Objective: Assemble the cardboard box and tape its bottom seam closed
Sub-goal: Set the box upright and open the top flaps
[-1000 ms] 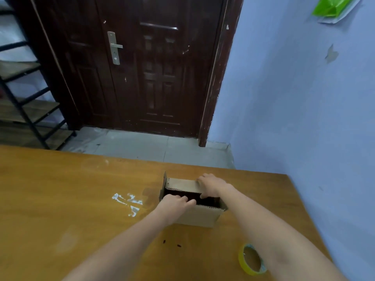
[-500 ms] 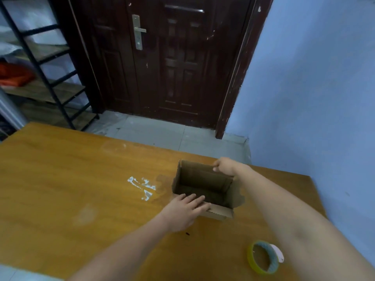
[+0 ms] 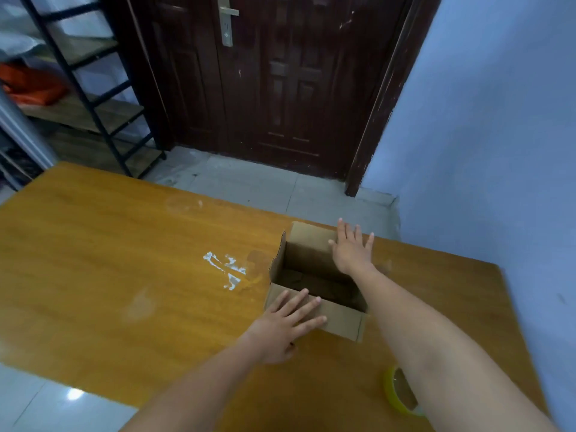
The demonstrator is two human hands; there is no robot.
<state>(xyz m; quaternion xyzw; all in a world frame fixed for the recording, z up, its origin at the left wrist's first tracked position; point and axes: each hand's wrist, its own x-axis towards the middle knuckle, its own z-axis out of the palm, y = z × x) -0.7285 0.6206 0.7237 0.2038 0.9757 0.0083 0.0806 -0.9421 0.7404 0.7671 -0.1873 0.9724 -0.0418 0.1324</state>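
A small brown cardboard box [image 3: 338,316] stands on the wooden table [image 3: 124,275], its top side open with flaps spread. My left hand [image 3: 283,325] lies flat with straight fingers on the near flap. My right hand [image 3: 352,249] is spread flat over the far right flap. A roll of yellow tape [image 3: 400,392] lies on the table near the right front, partly hidden behind my right forearm.
White residue marks [image 3: 226,269] sit on the table left of the box. A blue wall [image 3: 498,151] runs along the table's right side. A dark wooden door [image 3: 274,82] and a black metal shelf [image 3: 78,88] stand beyond the table.
Both hands have let go of the box rim and now lie flat with fingers spread on the near and far flaps. The camera has tilted further down.
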